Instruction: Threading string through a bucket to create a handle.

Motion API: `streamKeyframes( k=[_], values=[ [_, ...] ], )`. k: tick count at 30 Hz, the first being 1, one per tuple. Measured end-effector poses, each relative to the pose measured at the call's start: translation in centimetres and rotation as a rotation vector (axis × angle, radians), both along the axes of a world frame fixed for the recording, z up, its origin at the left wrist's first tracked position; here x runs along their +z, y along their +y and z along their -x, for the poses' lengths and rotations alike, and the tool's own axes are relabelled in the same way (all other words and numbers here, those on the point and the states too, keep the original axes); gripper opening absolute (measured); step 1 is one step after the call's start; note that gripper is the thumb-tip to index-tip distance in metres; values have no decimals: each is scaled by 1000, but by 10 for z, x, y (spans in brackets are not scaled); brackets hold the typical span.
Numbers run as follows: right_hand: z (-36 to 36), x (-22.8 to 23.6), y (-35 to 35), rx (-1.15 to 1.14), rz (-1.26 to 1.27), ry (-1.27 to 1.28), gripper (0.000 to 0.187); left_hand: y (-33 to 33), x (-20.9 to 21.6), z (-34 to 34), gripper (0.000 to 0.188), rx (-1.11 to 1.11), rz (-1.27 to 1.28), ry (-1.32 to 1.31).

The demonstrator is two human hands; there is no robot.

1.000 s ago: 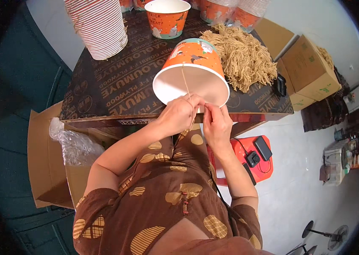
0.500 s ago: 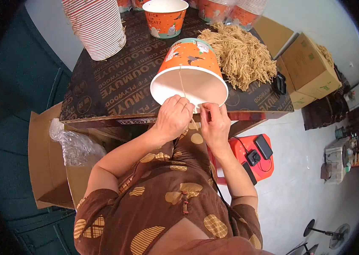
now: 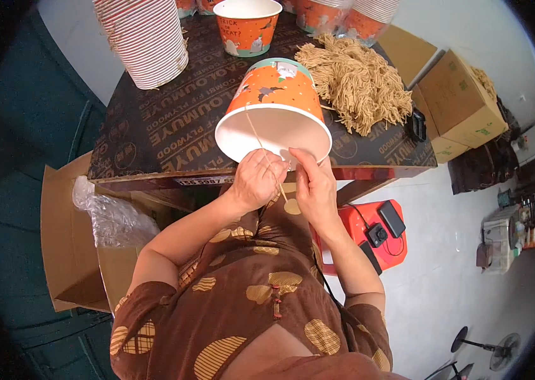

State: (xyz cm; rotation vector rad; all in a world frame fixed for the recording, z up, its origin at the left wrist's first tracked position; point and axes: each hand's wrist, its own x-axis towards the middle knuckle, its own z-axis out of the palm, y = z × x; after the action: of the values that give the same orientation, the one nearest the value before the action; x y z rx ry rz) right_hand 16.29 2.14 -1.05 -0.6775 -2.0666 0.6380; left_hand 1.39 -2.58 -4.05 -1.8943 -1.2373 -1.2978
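An orange patterned paper bucket [image 3: 286, 95] lies tipped on its side at the table's near edge, its white mouth facing me. A thin tan string [image 3: 254, 130] starts at the far side of its rim and crosses the mouth. It passes over the fingers of my left hand [image 3: 258, 180], and its loose end hangs below. That hand is closed at the near rim, fingertips partly hidden. My right hand [image 3: 316, 190] grips the rim to the right, index finger inside the mouth. Whether either hand also pinches the string is hidden.
A heap of tan strings [image 3: 362, 82] lies right of the bucket. Beyond stand an upright orange bucket [image 3: 247, 31] and a tall stack of nested buckets [image 3: 144, 44]. Cardboard boxes flank the dark table [image 3: 172, 120]. A red stool [image 3: 350, 221] holding small devices stands at right.
The bucket has turned and shifted slightly left, the string's upper end moving left with it. My right index finger has stretched out over the rim. The string now lies across my left fingers.
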Motion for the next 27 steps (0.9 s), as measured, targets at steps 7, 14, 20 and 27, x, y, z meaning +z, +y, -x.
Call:
streamKeyframes(
  k=[7, 14, 20, 27],
  values=[
    [2, 0, -1, 36, 89, 8, 18, -2, 2, 0, 23, -19, 14, -17],
    [3, -10, 1, 17, 19, 22, 10, -5, 9, -2, 21, -5, 115, -71],
    [2, -15, -2, 24, -41, 67, 11, -11, 27, -4, 14, 3, 353, -206],
    [-5, -20, -5, 45, -107, 36, 12, -7, 27, -2, 10, -18, 424, -274]
  ],
)
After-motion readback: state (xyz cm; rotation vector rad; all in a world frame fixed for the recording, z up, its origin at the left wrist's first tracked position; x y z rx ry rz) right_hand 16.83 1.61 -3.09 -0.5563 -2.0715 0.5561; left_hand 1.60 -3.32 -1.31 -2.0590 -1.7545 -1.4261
